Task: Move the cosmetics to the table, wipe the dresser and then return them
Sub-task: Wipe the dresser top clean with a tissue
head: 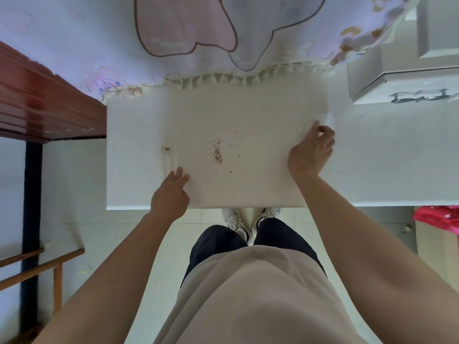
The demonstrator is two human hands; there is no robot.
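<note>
Dresser top (248, 115), no cosmetics in view, carries brown crumbs (217, 152); left hand (171, 194) rests loose-fingered near the front edge, probably bracing; right hand (310, 150) is curled, cannot tell whether holding a cloth.

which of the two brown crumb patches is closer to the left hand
The small patch on the left side of the dresser top, just beyond the left hand. The longer streak lies farther off, nearer the middle of the top.

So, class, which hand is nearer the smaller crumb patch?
Left. The left hand sits just in front of the smaller crumb patch; the right hand is far to its right, past the larger patch.
</note>
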